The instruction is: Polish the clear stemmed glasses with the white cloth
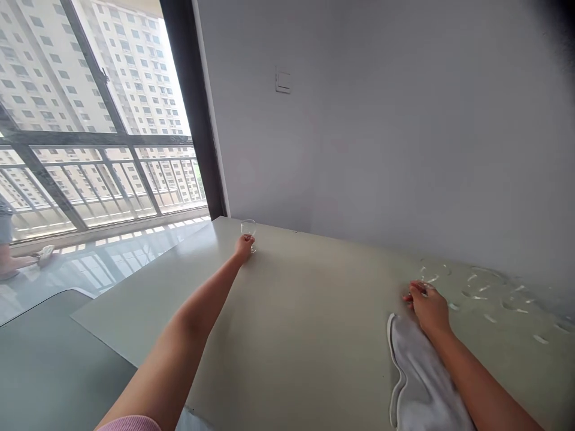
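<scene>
At the far left of the table, my left hand [245, 242] closes around the stem of a clear wine glass [248, 226]. Its bowl rises above my fingers and its foot shows just below them, at the tabletop. On the right, my right hand [426, 304] is closed in a pinch on another clear wine glass [430, 272], whose faint outline shows just above the fingers. The hand and forearm partly cover a grey cloth [420, 371] lying on the table.
Several clear glasses [512, 296], blurred, stand right of my right hand near the wall [381, 131]. The pale table [296, 311] runs along that wall. A chair back [54, 359] is at the lower left. Beyond it are a large window [99, 114] and a person's foot [22, 263].
</scene>
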`<state>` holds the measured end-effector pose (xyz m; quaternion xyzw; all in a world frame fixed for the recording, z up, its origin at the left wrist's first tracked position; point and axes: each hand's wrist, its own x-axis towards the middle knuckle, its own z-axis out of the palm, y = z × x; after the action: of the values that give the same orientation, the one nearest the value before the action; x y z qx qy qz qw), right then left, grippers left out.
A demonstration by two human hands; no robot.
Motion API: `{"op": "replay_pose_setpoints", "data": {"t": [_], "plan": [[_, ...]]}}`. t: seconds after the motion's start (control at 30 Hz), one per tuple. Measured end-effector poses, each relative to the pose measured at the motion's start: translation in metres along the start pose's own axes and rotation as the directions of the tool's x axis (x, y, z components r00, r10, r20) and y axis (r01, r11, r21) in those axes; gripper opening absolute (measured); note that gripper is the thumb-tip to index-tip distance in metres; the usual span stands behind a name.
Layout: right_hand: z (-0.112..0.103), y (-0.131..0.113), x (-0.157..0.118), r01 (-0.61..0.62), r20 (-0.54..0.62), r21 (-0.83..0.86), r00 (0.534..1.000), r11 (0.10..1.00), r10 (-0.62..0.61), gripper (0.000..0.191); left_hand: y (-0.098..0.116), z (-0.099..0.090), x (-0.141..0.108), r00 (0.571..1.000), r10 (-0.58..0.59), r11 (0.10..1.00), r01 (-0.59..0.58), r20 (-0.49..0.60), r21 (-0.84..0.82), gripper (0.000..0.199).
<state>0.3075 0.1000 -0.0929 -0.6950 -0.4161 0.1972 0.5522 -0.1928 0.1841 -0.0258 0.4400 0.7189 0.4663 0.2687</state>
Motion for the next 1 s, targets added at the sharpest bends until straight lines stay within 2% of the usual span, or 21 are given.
{"op": "replay_pose_setpoints", "data": {"t": [0.07,0.17,0.23,0.3,0.33,0.4,0.47,0.5,0.53,0.57,0.63,0.67,0.7,0.73,0.83,0.87,1.0], "plan": [[-0.001,0.002,0.0,0.003,0.013,-0.007,1.0,1.0,-0.003,0.033,0.005,-0.001,-0.003,0.999,0.004,1.0,-0.004,-0.04,0.005,0.025],[-0.004,0.0,-0.001,0.012,0.01,-0.011,1.0,1.0,-0.012,0.033,0.013,-0.006,-0.021,0.987,0.005,1.0,-0.003,-0.162,0.013,0.039],[-0.006,-0.01,-0.003,0.07,-0.029,-0.034,0.997,0.997,-0.071,0.033,0.02,-0.004,-0.043,0.973,0.024,1.0,-0.023,-0.228,0.01,0.045],[-0.006,-0.028,-0.01,0.164,-0.061,-0.06,0.984,0.985,-0.167,0.034,0.029,0.008,-0.073,0.976,0.078,0.997,-0.08,-0.205,-0.004,0.042],[-0.004,-0.04,-0.016,0.21,-0.062,-0.06,0.975,0.976,-0.214,0.033,0.034,0.018,-0.091,0.982,0.114,0.993,-0.118,-0.151,-0.018,0.038],[0.003,-0.068,-0.037,0.275,-0.003,-0.005,0.961,0.961,-0.275,0.033,0.046,0.044,-0.13,0.979,0.201,0.978,-0.2,0.025,-0.064,0.027],[0.012,-0.096,-0.068,0.304,0.146,0.091,0.938,0.948,-0.315,0.035,0.059,0.071,-0.172,0.943,0.27,0.961,-0.25,0.195,-0.121,0.022],[0.017,-0.107,-0.085,0.301,0.243,0.138,0.913,0.944,-0.327,0.038,0.064,0.082,-0.192,0.908,0.306,0.949,-0.267,0.285,-0.166,0.027],[0.021,-0.117,-0.102,0.311,0.333,0.162,0.876,0.937,-0.348,0.041,0.068,0.092,-0.21,0.847,0.343,0.933,-0.255,0.406,-0.255,0.032],[0.025,-0.124,-0.118,0.334,0.399,0.173,0.836,0.927,-0.376,0.042,0.071,0.099,-0.226,0.795,0.375,0.915,-0.233,0.477,-0.33,0.035],[0.029,-0.13,-0.143,0.38,0.474,0.148,0.783,0.913,-0.403,0.041,0.073,0.106,-0.248,0.715,0.415,0.875,-0.143,0.563,-0.463,0.035],[0.03,-0.13,-0.151,0.394,0.499,0.132,0.766,0.909,-0.405,0.042,0.071,0.107,-0.253,0.704,0.414,0.863,-0.103,0.577,-0.495,0.034],[0.031,-0.129,-0.156,0.4,0.524,0.124,0.751,0.908,-0.402,0.043,0.068,0.106,-0.253,0.711,0.403,0.861,-0.08,0.576,-0.503,0.033],[0.031,-0.126,-0.159,0.399,0.548,0.128,0.734,0.908,-0.4,0.045,0.063,0.103,-0.249,0.737,0.381,0.873,-0.088,0.559,-0.479,0.032],[0.036,-0.115,-0.157,0.384,0.602,0.186,0.683,0.904,-0.414,0.046,0.043,0.082,-0.212,0.872,0.299,0.941,-0.202,0.387,-0.271,0.029],[0.038,-0.11,-0.155,0.366,0.601,0.195,0.689,0.91,-0.406,0.044,0.035,0.071,-0.194,0.903,0.279,0.952,-0.215,0.326,-0.218,0.028],[0.049,-0.091,-0.143,0.18,0.588,0.164,0.772,0.97,-0.242,0.036,0.006,0.019,-0.121,0.957,0.232,0.971,-0.217,0.174,-0.1,0.032]]}}
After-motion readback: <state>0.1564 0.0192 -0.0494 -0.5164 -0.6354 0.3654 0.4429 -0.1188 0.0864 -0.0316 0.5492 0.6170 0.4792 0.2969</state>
